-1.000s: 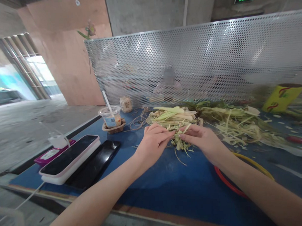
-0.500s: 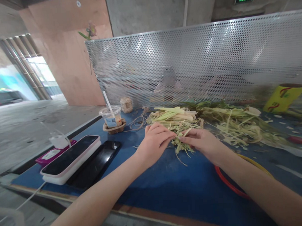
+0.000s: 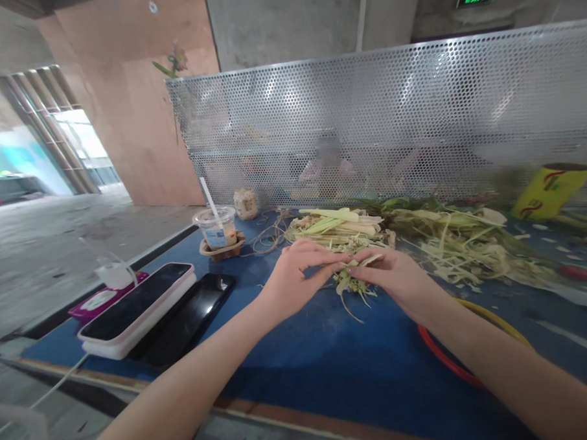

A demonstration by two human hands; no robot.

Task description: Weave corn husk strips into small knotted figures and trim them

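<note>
Blue surface [image 3: 329,367] carries a pile of pale green stalks [image 3: 342,227] at far centre. Left hand [image 3: 296,278] and right hand [image 3: 398,277] meet just near of it, each grip pinched closed on one small leafy bundle [image 3: 351,282] just above the surface. Judgement: keep the pinches close together and the tension even, lest strips tear.

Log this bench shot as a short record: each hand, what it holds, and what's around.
Surface: blue table
Left hand: pinches bundle of green stalks from the left
Right hand: pinches the same bundle from the right
Behind hands: stalk pile, scraps
Left side: cup with straw, white phone, black phone
Right side: yellow cup, hoop
Back: mesh screen
</note>
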